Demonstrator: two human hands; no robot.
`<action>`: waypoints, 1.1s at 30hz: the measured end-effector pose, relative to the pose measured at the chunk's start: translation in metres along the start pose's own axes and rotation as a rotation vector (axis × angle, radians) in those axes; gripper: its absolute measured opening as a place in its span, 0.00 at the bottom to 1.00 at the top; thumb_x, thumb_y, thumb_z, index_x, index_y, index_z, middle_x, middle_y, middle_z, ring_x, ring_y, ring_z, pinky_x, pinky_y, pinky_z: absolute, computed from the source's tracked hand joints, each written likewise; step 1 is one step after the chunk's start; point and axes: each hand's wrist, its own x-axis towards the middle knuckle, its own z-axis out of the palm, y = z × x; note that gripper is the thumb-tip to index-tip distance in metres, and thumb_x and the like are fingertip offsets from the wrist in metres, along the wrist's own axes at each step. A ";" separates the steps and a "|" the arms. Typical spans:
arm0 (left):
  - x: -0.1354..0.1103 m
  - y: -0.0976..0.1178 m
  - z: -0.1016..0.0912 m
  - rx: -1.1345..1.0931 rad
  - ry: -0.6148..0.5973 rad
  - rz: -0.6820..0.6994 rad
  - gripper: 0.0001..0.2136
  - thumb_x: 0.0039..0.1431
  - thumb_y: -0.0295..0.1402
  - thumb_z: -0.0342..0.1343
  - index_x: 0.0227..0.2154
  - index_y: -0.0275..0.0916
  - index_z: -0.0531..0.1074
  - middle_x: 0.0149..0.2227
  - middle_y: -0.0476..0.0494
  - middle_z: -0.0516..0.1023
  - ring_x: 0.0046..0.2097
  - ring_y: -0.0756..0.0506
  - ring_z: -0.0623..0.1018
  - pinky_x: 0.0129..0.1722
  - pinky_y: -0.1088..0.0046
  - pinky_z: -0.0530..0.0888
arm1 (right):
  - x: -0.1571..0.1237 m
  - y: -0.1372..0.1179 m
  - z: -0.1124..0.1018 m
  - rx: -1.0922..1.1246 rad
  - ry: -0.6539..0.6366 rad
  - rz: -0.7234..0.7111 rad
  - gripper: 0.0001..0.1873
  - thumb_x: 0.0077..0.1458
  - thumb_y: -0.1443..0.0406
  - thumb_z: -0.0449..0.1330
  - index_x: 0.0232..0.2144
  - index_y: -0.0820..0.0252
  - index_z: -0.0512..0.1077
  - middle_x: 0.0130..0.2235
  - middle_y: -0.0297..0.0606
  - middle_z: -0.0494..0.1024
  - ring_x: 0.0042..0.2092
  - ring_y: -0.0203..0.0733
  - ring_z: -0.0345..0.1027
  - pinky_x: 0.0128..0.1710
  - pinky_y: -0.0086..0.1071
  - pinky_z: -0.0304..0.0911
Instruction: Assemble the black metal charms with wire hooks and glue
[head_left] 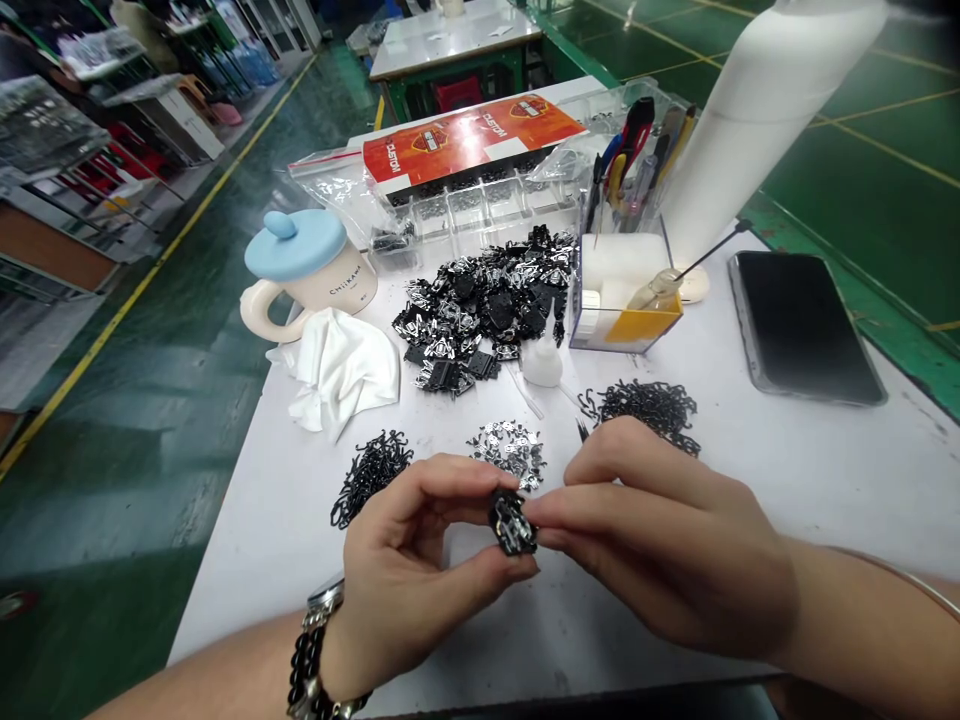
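My left hand [409, 570] grips a small black plastic part with silver metal pieces [513, 524] between thumb and forefinger, above the near side of the table. Against the right edge of that part, my right hand [667, 545] is closed in a pinch; anything between its fingertips is too small or hidden to make out. Just beyond the hands lie a pile of small silver metal pieces [510, 450], black hooked pieces [371, 475] on the left and more black hooked pieces [649, 408] on the right. A dark pointed tip [582, 430] shows behind my right hand.
Farther back is a heap of black-and-silver parts [487, 300] beside a small white dropper bottle [542, 362]. A lidded mug [307, 265] and white cloth [349, 375] stand left. Right are a tool holder [626, 290], white bottle [757, 120] and phone [802, 325].
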 end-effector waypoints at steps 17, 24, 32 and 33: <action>-0.002 -0.002 -0.001 0.074 -0.039 0.113 0.21 0.37 0.15 0.66 0.37 0.39 0.75 0.36 0.44 0.79 0.40 0.46 0.78 0.38 0.76 0.79 | -0.005 0.001 0.000 -0.075 -0.078 -0.037 0.04 0.56 0.74 0.54 0.34 0.64 0.68 0.30 0.38 0.70 0.33 0.37 0.61 0.33 0.33 0.58; -0.002 0.000 0.000 0.030 -0.002 0.029 0.21 0.36 0.15 0.67 0.35 0.40 0.76 0.35 0.45 0.79 0.38 0.47 0.79 0.37 0.78 0.80 | -0.003 0.000 0.001 -0.049 -0.048 -0.015 0.05 0.56 0.74 0.53 0.34 0.65 0.68 0.29 0.39 0.70 0.32 0.36 0.60 0.31 0.31 0.60; -0.001 0.000 0.000 -0.011 0.007 -0.032 0.20 0.35 0.15 0.67 0.34 0.38 0.77 0.34 0.45 0.80 0.36 0.47 0.80 0.36 0.80 0.79 | 0.001 0.001 0.001 0.039 -0.024 0.044 0.06 0.55 0.75 0.53 0.33 0.67 0.69 0.28 0.40 0.70 0.31 0.35 0.61 0.30 0.28 0.62; -0.001 0.000 0.000 -0.019 0.005 -0.040 0.20 0.35 0.15 0.67 0.34 0.39 0.77 0.35 0.45 0.80 0.36 0.47 0.80 0.37 0.80 0.79 | 0.001 0.001 0.001 0.032 -0.030 0.040 0.06 0.55 0.75 0.53 0.33 0.67 0.69 0.28 0.40 0.70 0.31 0.35 0.61 0.30 0.29 0.61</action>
